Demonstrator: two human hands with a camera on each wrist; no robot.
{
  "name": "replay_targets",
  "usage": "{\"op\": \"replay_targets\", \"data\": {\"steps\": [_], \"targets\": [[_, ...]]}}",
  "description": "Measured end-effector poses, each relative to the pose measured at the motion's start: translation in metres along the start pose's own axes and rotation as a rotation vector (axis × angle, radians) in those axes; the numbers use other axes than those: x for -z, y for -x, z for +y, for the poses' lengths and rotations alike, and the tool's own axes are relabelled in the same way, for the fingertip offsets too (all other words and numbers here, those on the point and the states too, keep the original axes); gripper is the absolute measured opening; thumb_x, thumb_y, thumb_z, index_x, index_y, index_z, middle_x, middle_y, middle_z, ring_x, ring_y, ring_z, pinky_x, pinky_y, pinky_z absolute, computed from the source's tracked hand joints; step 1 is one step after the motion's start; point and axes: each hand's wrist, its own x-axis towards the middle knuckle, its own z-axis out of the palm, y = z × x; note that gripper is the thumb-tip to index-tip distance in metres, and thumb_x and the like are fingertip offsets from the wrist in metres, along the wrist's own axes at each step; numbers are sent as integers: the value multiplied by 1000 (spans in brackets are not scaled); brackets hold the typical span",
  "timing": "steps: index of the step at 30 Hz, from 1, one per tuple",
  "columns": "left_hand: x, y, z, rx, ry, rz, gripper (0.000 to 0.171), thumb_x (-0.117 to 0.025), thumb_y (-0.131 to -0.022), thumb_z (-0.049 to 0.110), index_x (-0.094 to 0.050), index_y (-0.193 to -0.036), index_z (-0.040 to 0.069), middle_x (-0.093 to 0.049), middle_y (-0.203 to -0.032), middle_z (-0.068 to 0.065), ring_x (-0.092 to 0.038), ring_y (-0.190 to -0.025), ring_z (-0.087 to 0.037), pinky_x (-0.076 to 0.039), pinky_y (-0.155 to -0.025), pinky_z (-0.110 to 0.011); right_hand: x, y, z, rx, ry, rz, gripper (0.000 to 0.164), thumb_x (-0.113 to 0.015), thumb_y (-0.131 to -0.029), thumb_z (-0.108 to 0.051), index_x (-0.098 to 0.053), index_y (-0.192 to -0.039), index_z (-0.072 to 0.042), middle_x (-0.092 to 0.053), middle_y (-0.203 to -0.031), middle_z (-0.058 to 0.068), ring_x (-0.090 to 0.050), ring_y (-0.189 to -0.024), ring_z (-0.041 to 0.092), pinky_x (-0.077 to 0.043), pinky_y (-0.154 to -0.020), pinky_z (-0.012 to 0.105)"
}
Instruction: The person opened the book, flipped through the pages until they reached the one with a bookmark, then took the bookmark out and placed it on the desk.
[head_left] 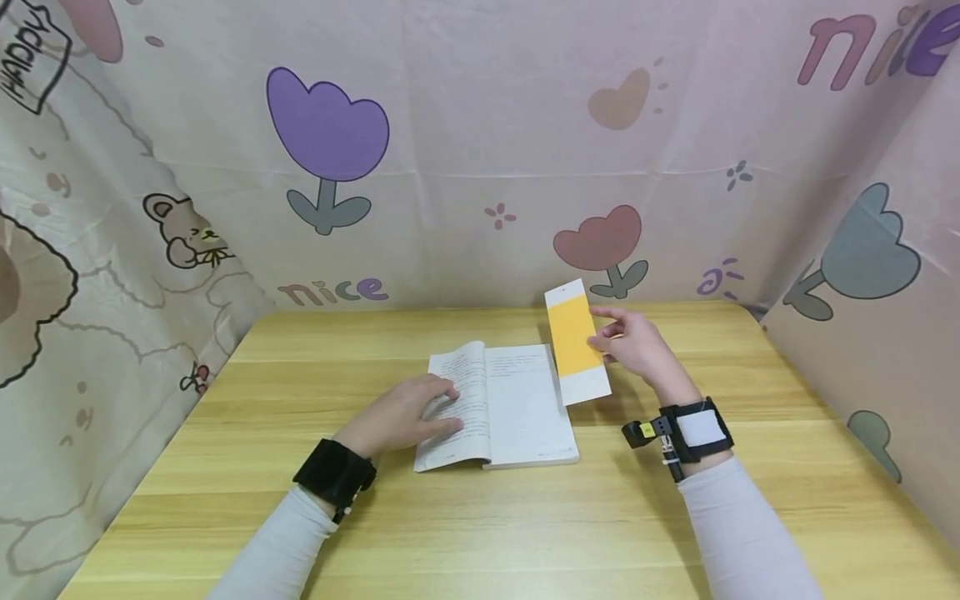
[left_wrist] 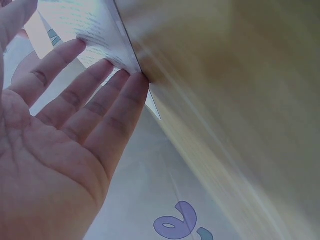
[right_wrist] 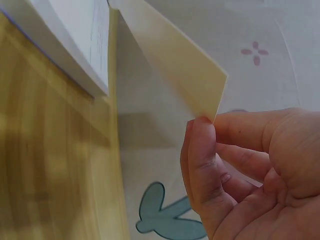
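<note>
An open book (head_left: 528, 417) lies on the wooden table, its left page curving up toward the spine and printed lines across the top of the right page. My left hand (head_left: 397, 412) rests on the left page with its fingers spread; in the left wrist view, straight fingertips (left_wrist: 102, 67) touch the paper. With thumb and fingers, my right hand (head_left: 637, 350) pinches the long edge of a yellow bookmark (head_left: 573, 333) with white ends and a small hole at the top. The bookmark is tilted beside the book and overlaps the right page's edge in the head view.
The wooden table (head_left: 480, 533) extends around the book to a printed cloth backdrop (head_left: 465, 125) at its back and sides. Each wrist wears a black strap; a small camera (head_left: 641, 433) juts from the right one.
</note>
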Motion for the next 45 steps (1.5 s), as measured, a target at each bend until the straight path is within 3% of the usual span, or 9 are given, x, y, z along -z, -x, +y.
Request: {"op": "replay_targets", "data": {"steps": [21,28,33,45], "targets": [[0,0,-1,9,-28,8,49,-64,-85,55,-63,-116,18,-60,-118,3,-52,-107,-11,-42,-95,-32,30,5,15,-24,190,31,57,-63,-93,-8,-42,-145,-4,-58,-100,19,-62,-76,26,-54,-72,44],[0,0,-1,22,-34,3,50,-64,-84,56,-64,-117,18,-59,-121,3,-51,-111,-11,-41,-97,-32,34,7,18,-46,275,27,55,-62,-93,-7,-43,-144,-1,-60,-96,18,-61,-71,24,-52,-63,34],[-1,1,-1,15,-26,-6,50,-64,-85,55,-63,-118,17,-59,-122,1,-51,-113,-13,-41,-97,-33,33,7,24,-70,312,15,55,-62,-92,-7,-43,-144,0,-60,-95,16,-60,-78,24,-52,-63,30],[1,0,-1,-1,-21,-4,48,-64,-86,54,-63,-116,17,-60,-119,1,-51,-111,-12,-41,-97,-32,35,7,40,-90,438,29,53,-63,-88,-3,-47,-137,6,-62,-101,22,-60,-84,28,-52,-68,35]]}}
